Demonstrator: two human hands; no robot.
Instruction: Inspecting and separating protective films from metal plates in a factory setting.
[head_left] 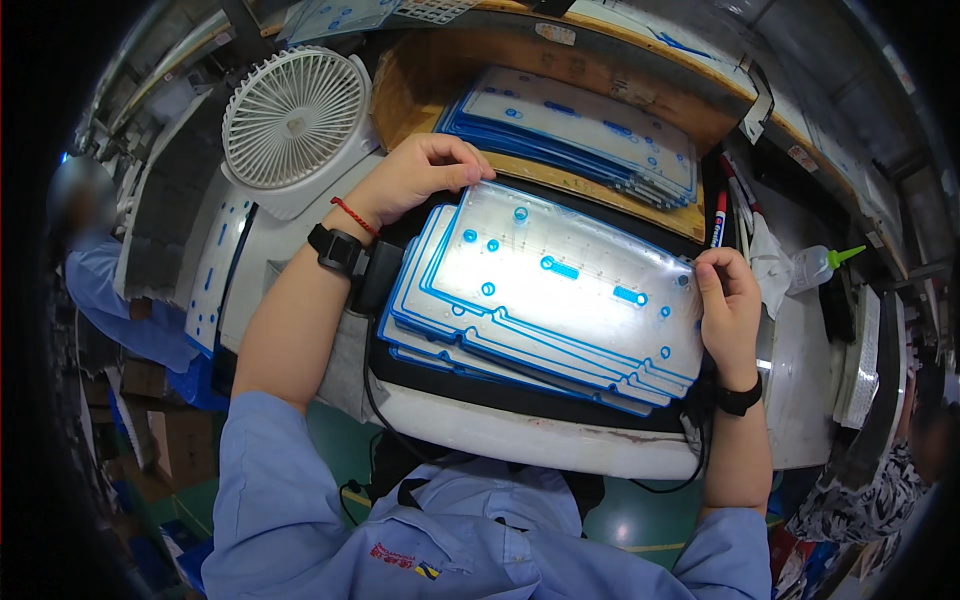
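Observation:
A stack of flat silvery panels with blue edges and blue-ringed holes and slots lies on a black mat in front of me. The lower ones are fanned out unevenly toward my body. My left hand pinches the top panel's far left corner between thumb and fingers. At the right end, my right hand is closed with thumb and bent fingers on the same panel's edge. Its fingertips are partly hidden.
Beyond the stack, a wooden shelf box holds more blue-edged panels. A white fan stands at the far left. Pens and a bottle with a green nozzle are on the right. Another person's sleeve shows at left.

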